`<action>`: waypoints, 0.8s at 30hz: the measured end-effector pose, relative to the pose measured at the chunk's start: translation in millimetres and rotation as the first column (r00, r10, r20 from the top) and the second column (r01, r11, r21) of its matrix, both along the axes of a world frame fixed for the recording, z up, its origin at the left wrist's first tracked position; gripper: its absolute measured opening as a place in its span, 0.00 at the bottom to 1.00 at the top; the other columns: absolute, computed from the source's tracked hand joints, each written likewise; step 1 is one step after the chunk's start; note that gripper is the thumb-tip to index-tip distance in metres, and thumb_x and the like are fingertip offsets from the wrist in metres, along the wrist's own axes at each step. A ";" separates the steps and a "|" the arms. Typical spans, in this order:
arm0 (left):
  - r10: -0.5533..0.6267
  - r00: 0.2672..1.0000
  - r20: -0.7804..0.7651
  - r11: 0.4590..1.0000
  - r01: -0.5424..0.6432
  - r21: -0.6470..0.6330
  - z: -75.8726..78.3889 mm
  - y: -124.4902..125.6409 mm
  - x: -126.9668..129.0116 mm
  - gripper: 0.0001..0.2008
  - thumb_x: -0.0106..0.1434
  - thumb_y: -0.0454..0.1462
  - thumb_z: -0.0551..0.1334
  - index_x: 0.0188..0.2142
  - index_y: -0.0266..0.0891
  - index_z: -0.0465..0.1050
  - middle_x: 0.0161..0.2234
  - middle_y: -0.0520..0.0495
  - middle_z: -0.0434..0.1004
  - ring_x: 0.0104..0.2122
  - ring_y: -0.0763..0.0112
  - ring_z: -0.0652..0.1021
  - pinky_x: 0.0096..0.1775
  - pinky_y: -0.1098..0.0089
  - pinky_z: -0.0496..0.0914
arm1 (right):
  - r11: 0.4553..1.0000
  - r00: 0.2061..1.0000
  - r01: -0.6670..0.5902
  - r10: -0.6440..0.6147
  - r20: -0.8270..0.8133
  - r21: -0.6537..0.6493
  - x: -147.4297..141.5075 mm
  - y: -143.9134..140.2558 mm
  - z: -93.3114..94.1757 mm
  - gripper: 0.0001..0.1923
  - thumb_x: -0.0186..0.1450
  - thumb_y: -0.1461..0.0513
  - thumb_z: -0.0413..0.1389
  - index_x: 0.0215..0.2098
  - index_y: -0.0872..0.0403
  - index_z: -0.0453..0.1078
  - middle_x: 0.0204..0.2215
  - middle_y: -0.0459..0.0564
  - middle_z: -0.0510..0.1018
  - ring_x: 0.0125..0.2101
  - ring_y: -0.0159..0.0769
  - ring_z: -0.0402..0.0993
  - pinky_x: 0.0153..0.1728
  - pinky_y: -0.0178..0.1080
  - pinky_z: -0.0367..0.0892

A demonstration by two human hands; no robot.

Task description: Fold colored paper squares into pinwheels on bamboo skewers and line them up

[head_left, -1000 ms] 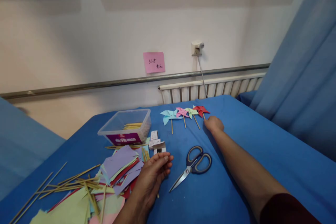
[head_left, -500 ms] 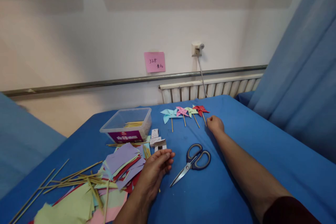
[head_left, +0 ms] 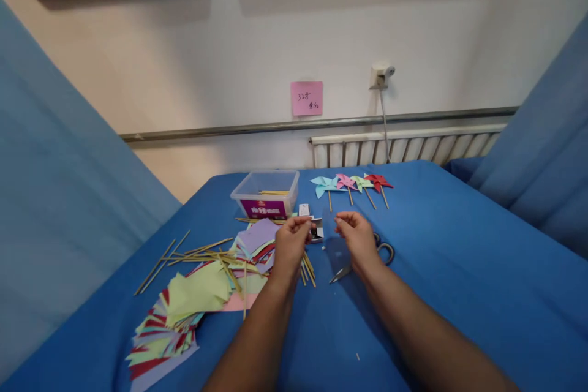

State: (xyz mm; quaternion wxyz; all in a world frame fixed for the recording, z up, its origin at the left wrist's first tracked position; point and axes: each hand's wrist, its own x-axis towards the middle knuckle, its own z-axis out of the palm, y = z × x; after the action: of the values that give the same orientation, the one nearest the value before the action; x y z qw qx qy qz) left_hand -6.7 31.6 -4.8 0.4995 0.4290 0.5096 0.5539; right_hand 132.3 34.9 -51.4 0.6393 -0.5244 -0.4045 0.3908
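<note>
My left hand (head_left: 291,248) is closed in a pinch beside a small white open box (head_left: 318,231) with dark contents. I cannot make out whether its fingertips touch the box or hold something tiny. Opposite it, my right hand (head_left: 361,242) is also pinched closed, its fingertips turned toward the left hand; anything in them is too small to tell. Below the right hand lie scissors (head_left: 386,252), partly covered by it. Farther back, paper pinwheels on sticks lie in a row: light blue (head_left: 325,186), pink (head_left: 346,182), pale green (head_left: 362,183) and red (head_left: 379,181).
A clear plastic tub (head_left: 264,187) with sticks stands at the back, near another small white box (head_left: 304,209). Coloured paper (head_left: 199,291) and loose thin sticks (head_left: 197,257) spread over the left of the blue-covered table (head_left: 459,269). Blue curtains (head_left: 59,165) hang at both sides.
My right hand has left the red pinwheel's stick and come back beside my left hand, over the scissors. My left hand's fingers have closed near the box. The view has turned left.
</note>
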 end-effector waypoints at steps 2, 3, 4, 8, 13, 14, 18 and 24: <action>0.135 0.991 0.019 0.990 -0.136 0.049 7.5 4.3 -20.7 0.13 0.48 0.38 0.67 0.34 0.36 0.74 0.27 0.49 0.78 0.20 0.78 0.70 0.25 0.75 0.64 | 0.999 0.999 -0.039 0.038 -0.035 -0.022 -14.4 -9.0 -8.3 0.12 0.56 0.54 0.57 0.34 0.53 0.69 0.27 0.47 0.76 0.26 0.35 0.72 0.28 0.36 0.67; 0.197 0.980 0.011 0.977 -0.197 0.079 10.8 5.8 -33.2 0.14 0.48 0.39 0.67 0.34 0.36 0.74 0.28 0.49 0.77 0.20 0.78 0.69 0.26 0.74 0.64 | 0.998 0.998 -0.056 0.056 -0.003 -0.030 -17.9 -11.6 -14.0 0.12 0.56 0.54 0.56 0.33 0.53 0.69 0.25 0.46 0.76 0.25 0.35 0.72 0.27 0.35 0.66; 0.251 0.968 -0.011 0.964 -0.248 0.099 13.6 6.8 -46.4 0.14 0.49 0.40 0.66 0.35 0.37 0.74 0.28 0.49 0.77 0.21 0.77 0.70 0.26 0.74 0.65 | 0.997 0.996 -0.073 0.075 0.052 -0.036 -19.4 -12.9 -20.2 0.12 0.56 0.53 0.56 0.33 0.52 0.69 0.24 0.45 0.75 0.25 0.35 0.71 0.27 0.35 0.66; 0.298 0.857 -0.420 0.949 -0.219 0.228 16.3 7.3 -94.4 0.14 0.51 0.41 0.66 0.35 0.37 0.75 0.32 0.45 0.79 0.31 0.67 0.76 0.34 0.70 0.68 | 0.979 0.955 -0.196 0.205 0.215 -0.064 -14.9 -9.4 -41.1 0.11 0.56 0.54 0.55 0.32 0.53 0.71 0.22 0.44 0.75 0.24 0.33 0.70 0.27 0.35 0.65; 0.151 0.454 -0.878 0.988 -0.057 0.140 3.0 6.7 -117.9 0.19 0.50 0.44 0.68 0.40 0.37 0.77 0.43 0.36 0.79 0.43 0.52 0.76 0.42 0.65 0.65 | 0.971 0.941 -0.223 0.237 0.242 -0.084 -11.3 -5.2 -45.0 0.08 0.56 0.57 0.56 0.31 0.52 0.71 0.22 0.43 0.75 0.24 0.34 0.71 0.27 0.35 0.66; 0.138 0.416 -0.899 0.990 -0.046 0.130 0.8 6.9 -118.7 0.20 0.50 0.45 0.68 0.41 0.37 0.77 0.44 0.34 0.78 0.44 0.51 0.76 0.42 0.65 0.65 | 0.970 0.939 -0.228 0.243 0.245 -0.086 -11.4 -5.6 -44.3 0.07 0.56 0.57 0.56 0.30 0.52 0.71 0.22 0.43 0.75 0.24 0.34 0.71 0.26 0.35 0.66; 0.021 0.297 -0.955 1.000 -0.011 0.019 -0.5 7.8 -119.1 0.15 0.53 0.43 0.67 0.38 0.38 0.78 0.36 0.37 0.81 0.37 0.55 0.78 0.36 0.68 0.63 | 0.963 0.928 -0.251 0.267 0.259 -0.094 -12.4 -7.9 -43.5 0.06 0.56 0.59 0.56 0.30 0.52 0.71 0.21 0.43 0.75 0.23 0.33 0.70 0.26 0.34 0.65; -0.036 0.100 -0.994 0.998 0.064 -0.029 3.7 8.2 -118.2 0.12 0.61 0.43 0.58 0.33 0.39 0.78 0.34 0.38 0.81 0.34 0.60 0.78 0.35 0.68 0.62 | 0.950 0.902 -0.301 0.313 0.298 -0.087 -15.5 -3.0 -48.7 0.07 0.55 0.60 0.53 0.30 0.52 0.71 0.21 0.42 0.74 0.22 0.32 0.69 0.26 0.33 0.63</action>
State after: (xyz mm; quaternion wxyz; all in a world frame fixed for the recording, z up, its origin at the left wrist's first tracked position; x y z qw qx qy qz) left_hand -125.0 39.7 -1.1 0.0432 0.7117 0.6921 0.1120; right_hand 116.8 31.9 -100.1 0.4886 -0.5206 -0.5691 0.4079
